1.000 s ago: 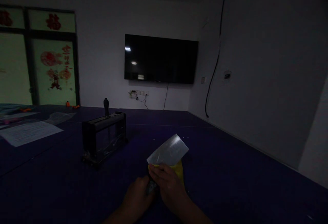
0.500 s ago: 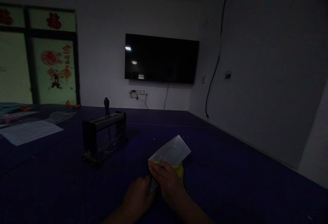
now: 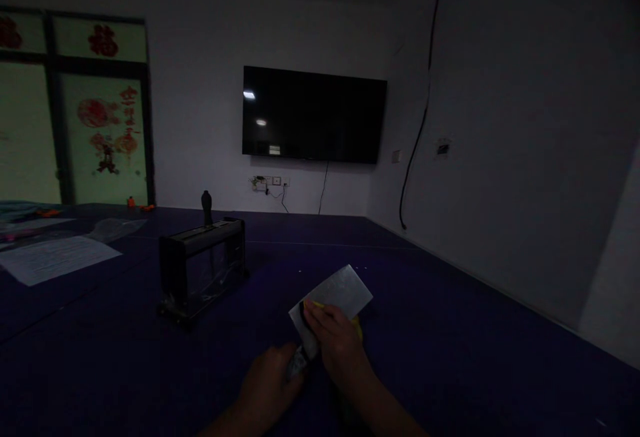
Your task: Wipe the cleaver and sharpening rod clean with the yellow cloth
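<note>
The room is dim. My left hand [image 3: 270, 384] is closed round the handle end of a broad silver cleaver [image 3: 340, 290], low over the dark purple table [image 3: 450, 357]. My right hand [image 3: 337, 344] presses a yellow cloth [image 3: 356, 325] against the flat blade, fingers curled over it. The blade points up and to the right. The handle itself is mostly hidden by my hands.
A black knife rack [image 3: 200, 260] with one dark handle sticking up stands to the left. White papers [image 3: 55, 257] lie at far left. A wall television [image 3: 314, 114] and a cable hang behind. A window with red paper cuttings is at left.
My right hand with the yellow cloth has slid up along the blade, covering more of it. The cleaver has lowered slightly. The left hand stays put.
</note>
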